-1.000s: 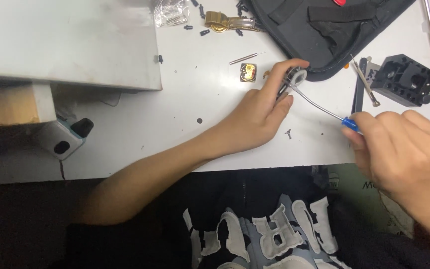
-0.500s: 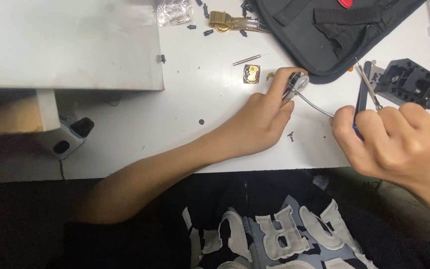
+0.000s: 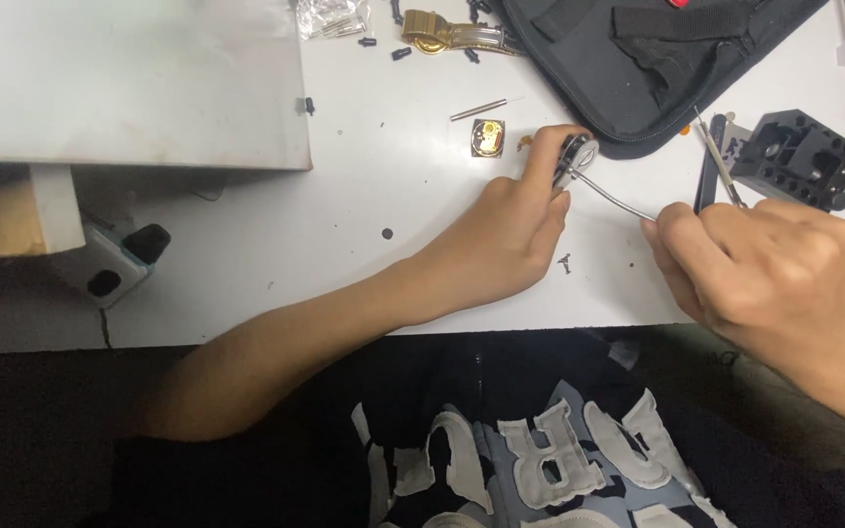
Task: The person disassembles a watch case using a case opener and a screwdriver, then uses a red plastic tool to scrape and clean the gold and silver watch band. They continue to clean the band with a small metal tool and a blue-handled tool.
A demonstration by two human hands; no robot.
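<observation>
White table [image 3: 393,264] under me, scattered with small parts; big grey box [image 3: 129,78] sits on it at the far left, black pouch [image 3: 638,68] at the top right, partly off the frame; beside the pouch, to the right, a black block [image 3: 799,156] full of holes; my left hand [image 3: 511,240] lies across the middle of the table, thumb and fingers pinched shut on a small round case [image 3: 579,156], which sits right at the pouch's near edge; my right hand [image 3: 755,269] hovers at the table's front edge, fingers curled tight around a driver [image 3: 618,200]; its thin metal shaft runs up and left and its tip meets the case, handle hidden in my fist; at the top, a gold band [image 3: 447,34] lies near the pouch's left side; just left of the case rests a little square gold movement [image 3: 488,138], close but apart from my fingers; above it a slim pin [image 3: 478,110]; tiny black screw [image 3: 566,262] lies beside my left palm.
</observation>
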